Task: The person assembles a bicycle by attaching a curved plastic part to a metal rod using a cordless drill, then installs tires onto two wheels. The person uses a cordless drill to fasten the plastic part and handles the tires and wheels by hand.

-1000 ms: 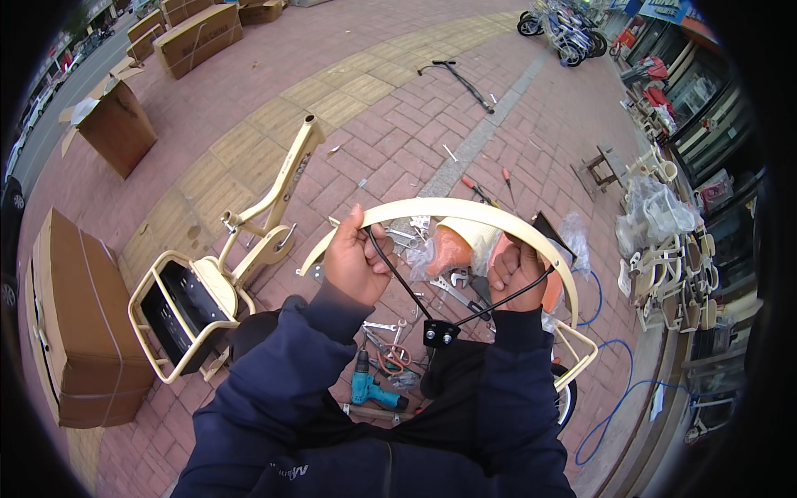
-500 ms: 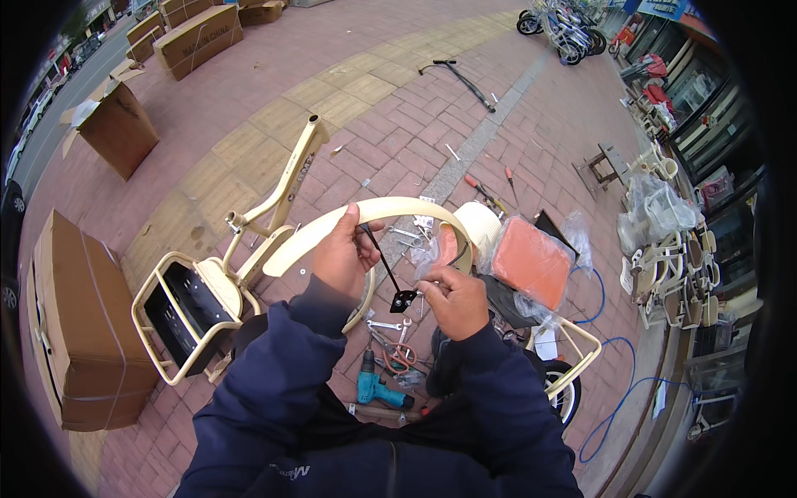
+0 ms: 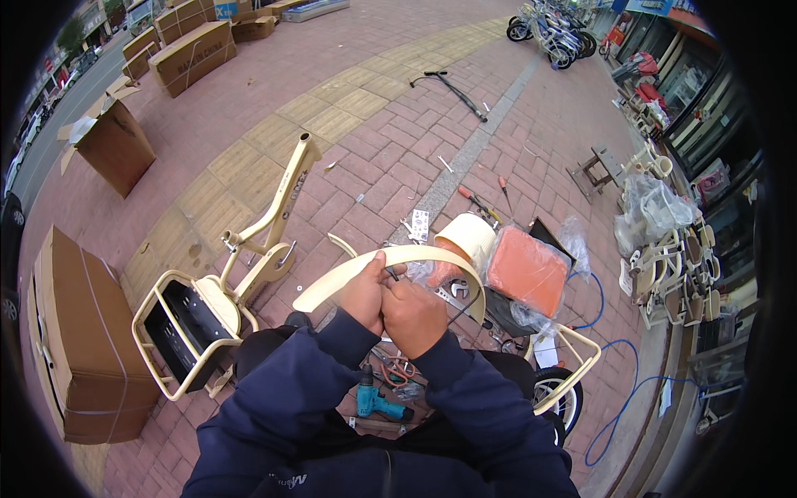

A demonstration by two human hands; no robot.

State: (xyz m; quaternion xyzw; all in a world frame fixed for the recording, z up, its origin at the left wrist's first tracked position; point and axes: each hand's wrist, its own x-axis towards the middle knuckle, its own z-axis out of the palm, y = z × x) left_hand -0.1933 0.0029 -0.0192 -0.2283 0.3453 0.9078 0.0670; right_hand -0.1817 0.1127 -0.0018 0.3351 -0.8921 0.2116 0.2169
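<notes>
A cream mudguard (image 3: 432, 256) arches in front of me. My left hand (image 3: 362, 297) grips it near the middle, thumb on its outer face and fingers below. Pressed against that hand, my right hand (image 3: 415, 315) is closed on a thin black stay (image 3: 393, 272) under the mudguard; only a short bit shows between the hands. The black plate at the stay's end is hidden. Past my right knuckles, a dark rod (image 3: 462, 313) runs toward the mudguard's right end. Below my hands lie a teal cordless drill (image 3: 378, 404) and orange-handled pliers (image 3: 399, 371).
A cream bike frame (image 3: 270, 220) with a rear rack (image 3: 177, 332) stands at left beside a large carton (image 3: 91, 349). At right are a cream basket (image 3: 469, 235), a wrapped orange seat pad (image 3: 526, 272) and a wheel (image 3: 560, 398). A floor pump (image 3: 455, 90) lies farther off.
My right hand has moved left and up from the black plate to beside my left hand. The mudguard has shifted slightly down and right in view, and the plate has gone out of sight.
</notes>
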